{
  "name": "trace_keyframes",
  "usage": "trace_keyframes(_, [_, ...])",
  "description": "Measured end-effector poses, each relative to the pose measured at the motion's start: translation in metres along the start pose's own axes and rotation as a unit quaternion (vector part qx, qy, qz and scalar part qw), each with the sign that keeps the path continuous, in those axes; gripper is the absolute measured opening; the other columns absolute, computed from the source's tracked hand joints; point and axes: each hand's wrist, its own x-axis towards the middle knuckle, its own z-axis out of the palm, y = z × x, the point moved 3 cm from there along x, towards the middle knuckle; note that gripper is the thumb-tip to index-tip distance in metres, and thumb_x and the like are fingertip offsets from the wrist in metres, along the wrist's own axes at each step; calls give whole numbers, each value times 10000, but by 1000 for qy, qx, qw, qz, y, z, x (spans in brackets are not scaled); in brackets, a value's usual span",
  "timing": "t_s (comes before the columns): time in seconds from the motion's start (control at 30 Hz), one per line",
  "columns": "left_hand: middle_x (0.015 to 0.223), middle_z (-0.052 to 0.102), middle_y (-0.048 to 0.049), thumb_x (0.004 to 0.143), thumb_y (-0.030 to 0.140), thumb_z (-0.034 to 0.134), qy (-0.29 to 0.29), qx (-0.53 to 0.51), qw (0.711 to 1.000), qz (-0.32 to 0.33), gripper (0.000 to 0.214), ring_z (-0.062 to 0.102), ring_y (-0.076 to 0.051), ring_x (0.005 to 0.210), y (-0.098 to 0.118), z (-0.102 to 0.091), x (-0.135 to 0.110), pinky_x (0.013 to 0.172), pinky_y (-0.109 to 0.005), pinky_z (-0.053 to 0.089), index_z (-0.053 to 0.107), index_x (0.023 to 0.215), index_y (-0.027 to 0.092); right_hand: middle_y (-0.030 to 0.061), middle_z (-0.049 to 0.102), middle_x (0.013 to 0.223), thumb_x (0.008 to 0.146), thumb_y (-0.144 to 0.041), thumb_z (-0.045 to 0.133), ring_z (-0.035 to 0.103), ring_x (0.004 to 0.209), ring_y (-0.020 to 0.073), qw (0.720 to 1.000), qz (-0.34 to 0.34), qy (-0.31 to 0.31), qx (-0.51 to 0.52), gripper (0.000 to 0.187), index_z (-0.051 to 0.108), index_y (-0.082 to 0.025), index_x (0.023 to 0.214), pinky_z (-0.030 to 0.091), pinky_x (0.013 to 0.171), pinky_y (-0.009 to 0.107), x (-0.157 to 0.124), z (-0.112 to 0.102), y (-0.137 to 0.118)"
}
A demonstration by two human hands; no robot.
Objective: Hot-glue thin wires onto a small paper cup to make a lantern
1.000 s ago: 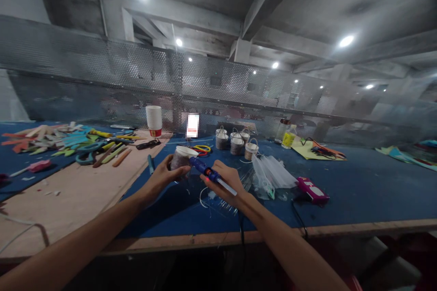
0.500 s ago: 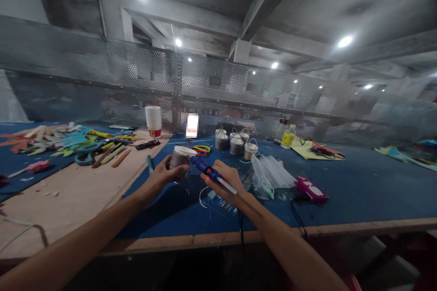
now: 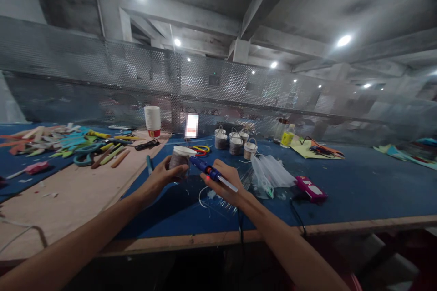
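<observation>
My left hand (image 3: 166, 175) is wrapped round a small brown-grey cup (image 3: 178, 162) with a white rim, held tilted above the blue table. In my right hand (image 3: 228, 176) is a blue glue gun (image 3: 210, 170), with a clear glue stick (image 3: 228, 183) poking out of its back and a red light glowing on it. The gun's tip is at the cup's rim; whether it touches cannot be made out. Beyond the hands stand several similar cups (image 3: 235, 144) with looped handles. Scissors with red and yellow handles (image 3: 200, 150) lie just behind the held cup.
Clear plastic bags (image 3: 273, 173) and a magenta box (image 3: 310, 188) with a cable lie to the right. A stack of white paper cups (image 3: 152, 120) stands back left, near teal scissors (image 3: 85, 154) and a heap of coloured strips (image 3: 44, 138). A yellow-labelled bottle (image 3: 287, 136) stands farther back.
Both hands, the cup and the glue gun keep nearly the same places. The whole view has shifted very slightly.
</observation>
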Motion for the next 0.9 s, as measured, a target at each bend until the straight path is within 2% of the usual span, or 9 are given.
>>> trace_keyframes(0.6, [886, 752, -47, 685, 448, 882, -9, 11, 1000, 6, 550, 723, -204, 707, 2, 1, -2, 632, -310, 566, 646, 1108, 188, -10, 533, 828, 991, -423, 623, 548, 694, 120, 1000, -4, -11, 24, 314, 536, -218, 770, 396, 654, 247, 2, -1, -4])
trace_keyframes(0.9, [864, 752, -37, 676, 446, 883, -15, -1, 1000, -3, 532, 721, -206, 706, 1, 0, -1, 634, -309, 571, 652, 1085, 196, -15, 530, 825, 992, -442, 623, 532, 688, 112, 1000, -7, -10, 15, 331, 537, -214, 768, 372, 642, 244, 1, -1, 0])
